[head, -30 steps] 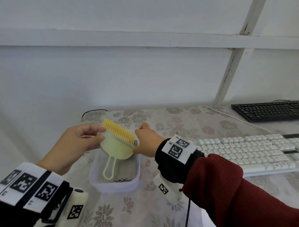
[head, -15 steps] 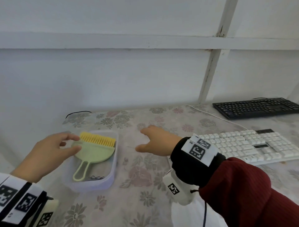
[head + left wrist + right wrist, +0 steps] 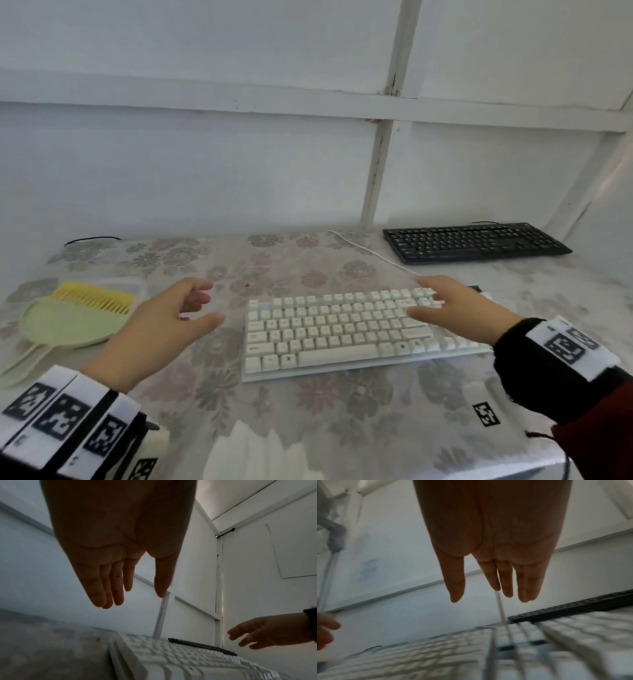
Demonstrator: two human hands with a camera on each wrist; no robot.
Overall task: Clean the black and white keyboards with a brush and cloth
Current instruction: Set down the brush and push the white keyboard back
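While both wrist views show only palms and blurred keys, the head view reveals the brush [image 3: 73, 317] lying left of the left hand [image 3: 161, 327]. Both hands hold nothing, fingers extended and loosely spread. The right hand [image 3: 455, 313] hovers over the white keyboard [image 3: 329, 330]; the black keyboard [image 3: 474, 241] lies beyond it.

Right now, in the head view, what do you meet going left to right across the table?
Green dustpan with yellow brush → left hand → white keyboard → right hand, over the white keyboard's right end → black keyboard, farther back.
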